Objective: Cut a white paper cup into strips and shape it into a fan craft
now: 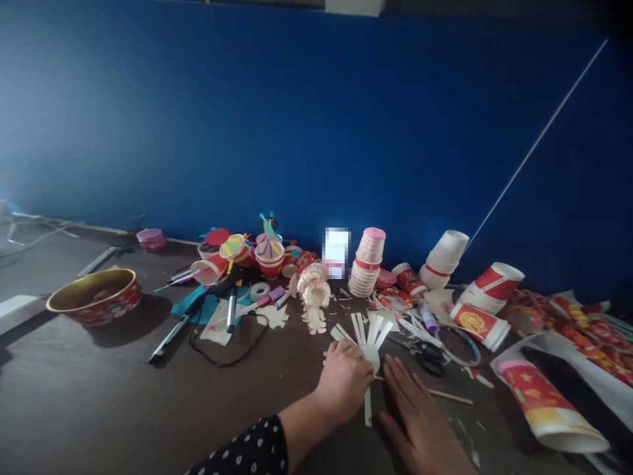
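Note:
A white paper cup cut into strips [372,356] lies splayed on the table in front of me, its strips fanning out from a round base. My left hand [342,377] is closed over its left side, fingers curled and partly hiding it. My right hand [418,417] lies with its fingers stretched out just right of the cup, across a thin wooden stick [451,396]. The stick's left end shows between the two hands, close to my left fingertips. One strip points toward me below my left hand. What lies under both palms is hidden.
Black scissors [431,361] lie beyond my right hand. Stacked paper cups [366,267] stand at the back, near a curled paper craft [314,293]. Further left are markers [231,310] and a gold-lined bowl [93,300]. A red-and-yellow cup [548,406] lies on the right.

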{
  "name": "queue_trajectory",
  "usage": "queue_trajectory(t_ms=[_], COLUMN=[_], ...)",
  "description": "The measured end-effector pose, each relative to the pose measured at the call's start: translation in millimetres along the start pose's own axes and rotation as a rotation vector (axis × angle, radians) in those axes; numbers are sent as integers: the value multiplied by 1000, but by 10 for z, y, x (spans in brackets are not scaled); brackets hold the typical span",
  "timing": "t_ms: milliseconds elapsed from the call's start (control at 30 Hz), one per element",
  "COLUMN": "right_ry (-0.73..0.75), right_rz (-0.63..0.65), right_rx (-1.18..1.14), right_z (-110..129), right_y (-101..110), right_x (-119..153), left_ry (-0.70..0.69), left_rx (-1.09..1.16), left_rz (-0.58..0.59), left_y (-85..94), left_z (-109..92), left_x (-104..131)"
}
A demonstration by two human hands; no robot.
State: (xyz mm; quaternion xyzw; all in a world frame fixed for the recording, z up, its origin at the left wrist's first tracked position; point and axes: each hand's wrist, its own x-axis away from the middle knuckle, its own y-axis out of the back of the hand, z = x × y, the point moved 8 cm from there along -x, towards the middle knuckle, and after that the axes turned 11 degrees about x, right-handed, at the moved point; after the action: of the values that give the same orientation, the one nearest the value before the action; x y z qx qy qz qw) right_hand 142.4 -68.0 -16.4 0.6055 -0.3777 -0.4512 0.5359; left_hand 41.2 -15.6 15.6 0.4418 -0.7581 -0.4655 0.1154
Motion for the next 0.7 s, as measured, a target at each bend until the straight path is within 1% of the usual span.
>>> queue_trajectory(t_ms=[133,200,367,467,567,700], right_ry=[-5,-20,-140,-164,-155,-112], right_rz=[-31,-66,-228,-294,-307,-276], right_rx=[-39,-83,-225,-281,-318,-353], right_z=[5,-7,-134,-172,-163,-96], right_y=[23,53,178,241,283,330], right_x=[-4,-7,-21,-54,-108,-180], left_ry=[-6,-5,-16,-22,-22,-27], left_rx=[-13,-14,-17,-3,3,15], left_rz=[2,9,10,8,0,-29], left_y=[-3,-3,30,56,70,77], left_z=[0,-2,-20,-35,-40,-29], left_x=[-8,-6,0,6,14,18])
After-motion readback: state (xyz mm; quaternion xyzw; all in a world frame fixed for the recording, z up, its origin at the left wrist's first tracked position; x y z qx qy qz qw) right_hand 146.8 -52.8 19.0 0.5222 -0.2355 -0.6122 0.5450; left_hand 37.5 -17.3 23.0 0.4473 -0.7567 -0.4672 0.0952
